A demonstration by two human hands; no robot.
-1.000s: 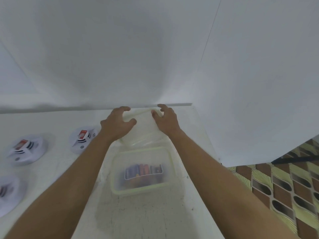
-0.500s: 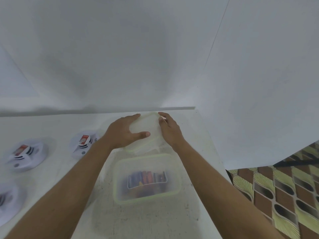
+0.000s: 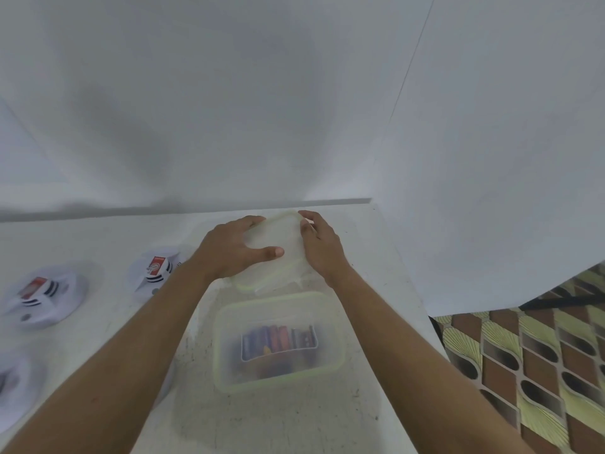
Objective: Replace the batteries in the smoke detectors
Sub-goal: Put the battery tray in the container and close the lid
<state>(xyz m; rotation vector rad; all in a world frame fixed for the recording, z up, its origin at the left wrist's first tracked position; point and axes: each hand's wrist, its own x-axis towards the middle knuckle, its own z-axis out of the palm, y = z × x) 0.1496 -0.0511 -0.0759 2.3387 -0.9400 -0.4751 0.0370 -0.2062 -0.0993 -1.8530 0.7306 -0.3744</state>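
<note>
Currently: white desk (image 3: 294, 421) runs up to a white wall (image 3: 229, 93). Patterned brown and yellow floor (image 3: 523, 355) shows past the desk's right edge.

Battery box (image 3: 330, 348): translucent rectangular tub with a pale green rim, flat on the desk. Long axis left-right, right end skewed slightly away. It sits between the two forearms, nearer the person than the fingers. No fingers touch it.

Plastic piece (image 3: 278, 234): translucent with a green edge, lid or shallow tub, can't tell which. It sits just beyond the box's far rim, near the desk's far right corner.
- left hand (image 3: 229, 250) grips it: fingers curled over the far edge, thumb laid across the top.
- right hand (image 3: 322, 247) grips its right side: fingers hooked on the far right corner.

Smoke detectors: white, round, lying flat, all left of the left forearm and well apart from both hands.
- first detector (image 3: 154, 271) is just beside the left wrist.
- second detector (image 3: 42, 296) is farther left.
- third detector (image 3: 9, 385) is cut by the frame edge.
- the first two carry a red-and-white block with dark stripes on top, its long axis angled away to the right.

Batteries (image 3: 278, 339): a side-by-side row in the box, running left-right. Blue, red-orange and dark, blurred through the plastic.
</note>
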